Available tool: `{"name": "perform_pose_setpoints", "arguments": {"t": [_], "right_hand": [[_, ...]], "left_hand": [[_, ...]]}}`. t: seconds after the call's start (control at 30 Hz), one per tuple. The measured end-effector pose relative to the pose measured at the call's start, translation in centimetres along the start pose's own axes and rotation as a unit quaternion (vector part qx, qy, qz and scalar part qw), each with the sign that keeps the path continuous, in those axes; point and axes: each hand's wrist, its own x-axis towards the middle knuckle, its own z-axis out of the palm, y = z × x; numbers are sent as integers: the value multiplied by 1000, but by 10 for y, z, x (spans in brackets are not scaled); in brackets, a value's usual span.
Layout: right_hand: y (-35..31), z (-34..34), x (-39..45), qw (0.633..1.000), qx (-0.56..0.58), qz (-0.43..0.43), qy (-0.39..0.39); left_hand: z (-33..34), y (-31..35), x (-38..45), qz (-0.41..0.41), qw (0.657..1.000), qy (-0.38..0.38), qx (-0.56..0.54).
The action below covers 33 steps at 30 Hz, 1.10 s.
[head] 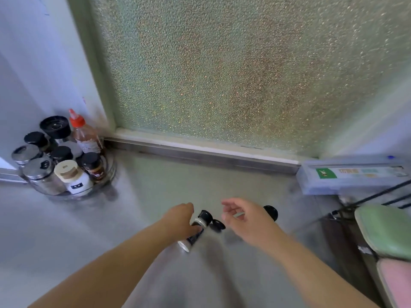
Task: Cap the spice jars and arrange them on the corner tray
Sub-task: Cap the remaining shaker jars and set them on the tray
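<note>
So my left hand (181, 221) is curled round the spice jar (195, 230), which is tipped well over with its base toward me and its black top (205, 215) pointing at the window. I'd guess that tilt is just to keep the mouth facing the other hand. The right hand (244, 218) hangs just beside it, fingers loosely apart and holding nothing. A loose black cap (217, 225) lies on the bench (155, 185) right between the two hands, handy for grabbing, and a second black lid (270, 212) sits just past the right hand. It's all a bit blurry, so I can't tell whether the jar's top is already screwed down.

The corner tray (106, 185) is well off to the left, tucked against the wall, and already crowded with capped jars plus a red-topped sauce bottle (85, 134), so finding a gap there could be fiddly.
</note>
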Motion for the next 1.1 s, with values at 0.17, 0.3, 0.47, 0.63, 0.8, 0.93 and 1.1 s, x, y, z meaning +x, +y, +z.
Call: {"name": "perform_pose_setpoints", "arguments": {"t": [0.17, 0.3, 0.47, 0.63, 0.8, 0.93, 1.1], "right_hand": [[28, -14, -19, 1000, 14, 27, 2], [39, -19, -27, 999, 8, 32, 5], [34, -23, -27, 999, -46, -2, -8], [-16, -23, -18, 990, -87, -100, -54], [-69, -43, -9, 978, -85, -169, -90], [-103, -53, 0, 970, -41, -173, -164], [-119, -42, 12, 956, 75, -178, -222]], "left_hand": [[28, 13, 15, -20, 999, -16, -42], [31, 15, 13, -23, 996, -9, -86], [-8, 20, -17, 44, 969, 81, -228], [-54, 22, -58, 140, 952, 125, -240], [-101, 11, -97, 186, 954, 174, -157], [-120, 12, -124, 227, 954, 164, -109], [-128, 16, -143, 246, 941, 211, -99]]}}
